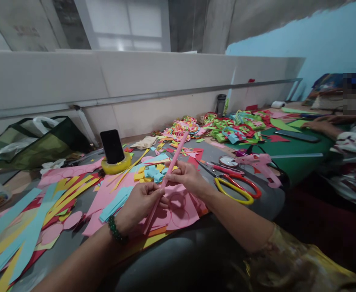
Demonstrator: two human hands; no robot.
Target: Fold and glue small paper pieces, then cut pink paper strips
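Observation:
A long pink strip [178, 152], paper or foam by its look, slants up between my two hands. My left hand [146, 200] pinches it lower down, and a green bead bracelet sits on that wrist. Higher up, my right hand [186, 176] grips the same strip between thumb and fingers. Beneath them lie pink sheets [182, 213] with circles drawn on them. Small yellow and blue cut pieces [153, 173] are heaped just beyond my hands. A stack of light blue strips [116, 202] rests beside my left hand.
Scissors with red and yellow handles [234, 190] and a pink glue gun [261, 162] lie right. A phone [112, 146] stands in a yellow tape roll [117, 165]. Colourful pieces [238, 125] pile up behind. Long strips [22, 239] cover the left. A co-worker's hand [323, 126] rests far right.

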